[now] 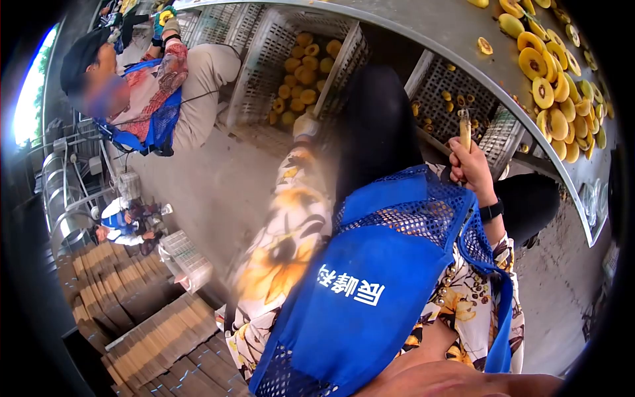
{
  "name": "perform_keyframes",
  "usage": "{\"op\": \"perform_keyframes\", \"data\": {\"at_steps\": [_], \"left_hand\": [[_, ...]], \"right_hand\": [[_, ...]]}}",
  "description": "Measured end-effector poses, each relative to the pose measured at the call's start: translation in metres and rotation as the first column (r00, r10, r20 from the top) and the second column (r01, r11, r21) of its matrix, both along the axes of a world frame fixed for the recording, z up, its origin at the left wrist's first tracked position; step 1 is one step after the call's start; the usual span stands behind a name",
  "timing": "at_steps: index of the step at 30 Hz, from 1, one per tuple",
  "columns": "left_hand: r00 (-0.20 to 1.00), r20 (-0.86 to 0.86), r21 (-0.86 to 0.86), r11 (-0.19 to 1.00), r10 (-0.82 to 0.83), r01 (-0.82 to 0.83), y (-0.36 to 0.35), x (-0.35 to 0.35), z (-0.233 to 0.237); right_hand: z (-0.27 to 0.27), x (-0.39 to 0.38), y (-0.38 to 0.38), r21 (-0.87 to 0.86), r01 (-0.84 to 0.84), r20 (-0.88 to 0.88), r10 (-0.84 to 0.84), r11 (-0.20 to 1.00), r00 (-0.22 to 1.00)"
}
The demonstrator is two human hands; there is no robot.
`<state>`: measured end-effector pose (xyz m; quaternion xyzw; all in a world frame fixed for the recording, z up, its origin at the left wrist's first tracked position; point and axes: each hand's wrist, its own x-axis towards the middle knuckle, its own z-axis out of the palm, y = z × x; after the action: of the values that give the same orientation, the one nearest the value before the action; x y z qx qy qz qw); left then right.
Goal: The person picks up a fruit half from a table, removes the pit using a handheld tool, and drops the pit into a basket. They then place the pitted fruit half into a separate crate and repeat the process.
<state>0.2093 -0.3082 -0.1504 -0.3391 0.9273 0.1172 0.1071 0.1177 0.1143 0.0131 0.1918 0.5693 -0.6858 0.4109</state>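
My left hand (305, 126), in a pale glove, reaches to the near edge of a light plastic crate (256, 83). Its fingers are blurred, and whether they hold anything is not visible. Inside that crate lie several yellow fruit pieces (304, 71), peach-like. My right hand (471, 165) is bare, with a dark band at the wrist. Its fingers wrap round the wooden handle of a small pitting tool (465, 132), whose narrow metal tip points away from me. Beyond it stands a second crate (500, 137) with small yellow-brown bits in the bottom.
A metal table (430, 30) runs along the top and right, bearing a heap of halved yellow fruit (552, 73) and a clear plastic bag (591, 202). A co-worker (159, 86) sits at upper left; another person (129, 221) is farther back. Stacked cardboard (165, 337) fills lower left.
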Motion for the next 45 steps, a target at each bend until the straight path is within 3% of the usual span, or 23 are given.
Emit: {"op": "perform_keyframes", "data": {"at_steps": [6,10,13,16,17,21,23,26,30,36,41,42,45], "left_hand": [[0.996,0.076,0.037,0.998,-0.05,0.047,0.014,0.025,0.003],[0.994,0.107,0.065,0.998,0.019,-0.026,0.038,0.06,-0.048],[0.986,0.165,0.173,0.985,-0.019,-0.01,0.085,0.062,0.016],[0.989,0.139,0.123,0.992,-0.047,0.029,0.1,0.056,0.027],[0.987,0.162,0.13,0.991,0.009,-0.031,0.113,0.049,0.049],[0.99,0.139,0.25,0.966,0.035,-0.07,0.104,0.063,0.04],[0.968,0.252,0.162,0.986,-0.011,-0.03,0.094,0.074,0.043],[0.935,0.353,0.121,0.993,-0.03,-0.014,0.043,0.094,-0.02],[0.871,0.488,0.056,0.998,-0.051,0.027,0.048,0.076,0.01],[0.884,0.46,0.022,0.996,-0.084,0.084,-0.009,0.1,-0.086],[0.89,0.442,-0.017,0.992,-0.107,0.128,-0.02,0.081,-0.091],[0.889,0.456,0.002,1.0,-0.028,0.031,0.003,0.07,-0.067],[0.844,0.495,0.08,0.978,-0.205,0.191,0.013,0.067,-0.061]], "right_hand": [[0.004,0.0,-0.016,-0.018,-0.082,-0.064,0.081,0.996,0.995],[0.002,0.006,-0.011,-0.034,-0.136,-0.133,0.131,0.99,0.983],[0.003,0.01,-0.015,-0.053,-0.151,-0.157,0.141,0.987,0.977],[-0.008,0.01,-0.005,-0.036,-0.159,-0.193,0.149,0.987,0.97],[-0.013,0.009,0.0,-0.02,-0.148,-0.214,0.14,0.989,0.967],[-0.023,0.008,0.018,-0.01,-0.023,-0.261,0.02,1.0,0.965],[-0.022,0.01,0.021,-0.008,0.007,-0.258,-0.009,1.0,0.966],[-0.022,0.013,0.025,-0.031,0.074,-0.252,-0.08,0.997,0.964],[-0.028,0.011,0.026,-0.007,0.097,-0.256,-0.096,0.995,0.962],[-0.028,0.013,0.039,0.052,0.131,-0.291,-0.11,0.99,0.95],[-0.034,0.012,0.043,-0.028,0.183,-0.319,-0.182,0.983,0.93],[-0.027,0.012,0.039,-0.014,0.186,-0.336,-0.179,0.983,0.925],[-0.031,0.007,0.034,-0.023,0.114,-0.418,-0.114,0.993,0.901]]}}
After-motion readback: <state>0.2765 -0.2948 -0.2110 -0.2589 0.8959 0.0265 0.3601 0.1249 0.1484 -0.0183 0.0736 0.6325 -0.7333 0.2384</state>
